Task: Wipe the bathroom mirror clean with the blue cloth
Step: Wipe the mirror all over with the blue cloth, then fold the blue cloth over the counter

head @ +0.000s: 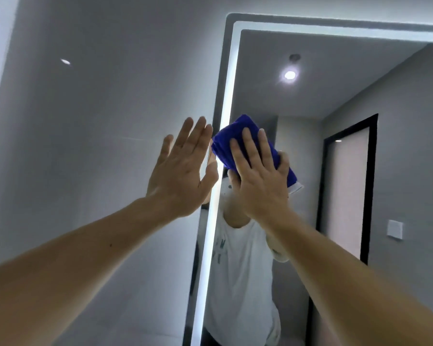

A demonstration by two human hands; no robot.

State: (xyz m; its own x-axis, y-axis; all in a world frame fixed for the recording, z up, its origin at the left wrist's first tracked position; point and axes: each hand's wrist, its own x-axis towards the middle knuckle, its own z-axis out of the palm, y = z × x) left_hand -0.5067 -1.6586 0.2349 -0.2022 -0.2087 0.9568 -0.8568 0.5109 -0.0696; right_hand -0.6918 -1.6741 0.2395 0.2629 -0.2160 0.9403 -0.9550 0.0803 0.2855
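Blue cloth (231, 131): pressing it onto the mirror (335, 108) under right hand (260, 181) fingers, pinky hooking its edge; holding left hand (180, 171) flat, fingers straight, just beside.

Glossy grey wall (85, 121) at left with a small bright glint (65, 61) high up, in the reflection a lit round ceiling lamp (290, 75), black-framed door (370, 171) at right, white switch plate (395, 229) beside it, white T-shirt (240, 270) below.
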